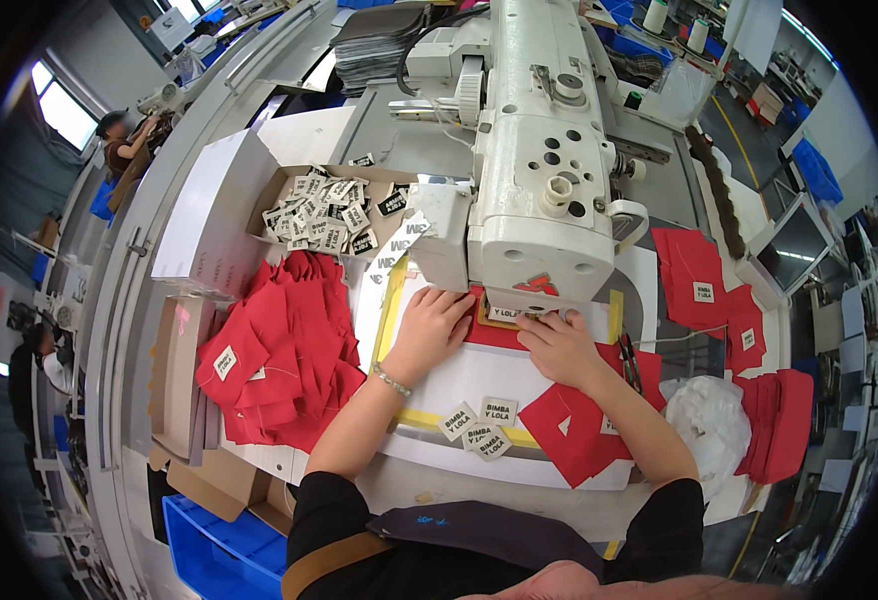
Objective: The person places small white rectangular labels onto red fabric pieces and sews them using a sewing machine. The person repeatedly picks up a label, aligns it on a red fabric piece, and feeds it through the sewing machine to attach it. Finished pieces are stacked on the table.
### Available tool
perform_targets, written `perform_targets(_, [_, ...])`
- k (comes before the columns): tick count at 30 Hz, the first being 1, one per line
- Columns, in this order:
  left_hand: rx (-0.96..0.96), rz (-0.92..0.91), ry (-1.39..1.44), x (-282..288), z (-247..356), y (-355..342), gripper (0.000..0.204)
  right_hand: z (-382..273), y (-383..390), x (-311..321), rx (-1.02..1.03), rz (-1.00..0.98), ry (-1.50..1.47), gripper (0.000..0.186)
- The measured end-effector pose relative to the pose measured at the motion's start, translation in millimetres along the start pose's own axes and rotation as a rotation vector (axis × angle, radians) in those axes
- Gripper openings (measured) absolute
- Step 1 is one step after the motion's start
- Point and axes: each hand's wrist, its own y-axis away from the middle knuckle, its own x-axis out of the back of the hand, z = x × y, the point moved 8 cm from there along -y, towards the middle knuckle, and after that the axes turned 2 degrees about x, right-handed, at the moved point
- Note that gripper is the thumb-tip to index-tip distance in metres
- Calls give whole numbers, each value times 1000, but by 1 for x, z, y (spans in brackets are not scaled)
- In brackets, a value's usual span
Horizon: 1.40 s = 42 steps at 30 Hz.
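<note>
A red fabric piece (494,334) lies under the head of a white industrial sewing machine (544,240). My left hand (429,332) rests on the left end of this piece, fingers stretched out and open. On its right side my right hand (562,345) lies open, fingertips beside a small frame with a white label (505,313) in it. The machine head partly hides the fabric there. Several loose white labels (479,428) lie in front of me between my forearms. Red pieces (569,435) sit partly under my right forearm.
Left stand a heap of red pieces (284,350), an open box of labels (271,205) and a long cardboard box (174,425). Right are dark snips (630,362), a white plastic bag (707,425), stacked red pieces (781,425) and labelled red pieces (694,275). A blue crate (221,550) stands lower left.
</note>
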Motion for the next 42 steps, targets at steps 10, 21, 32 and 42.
perform_targets(10, [-277, -119, -13, -12, 28, -6, 27, 8, 3, 2, -53, 19, -138, 26])
perform_targets(21, [-371, -251, 69, -29, 13, -19, 21, 15, 6, 7, -112, 126, -96, 19])
perform_targets(32, [-353, -324, 228, -40, 21, -29, 23, 12, 1, 9, -92, 105, -88, 19])
perform_targets(42, [-318, -244, 196, -30, 19, -25, 22, 10, 0, 4, -80, 46, -57, 18])
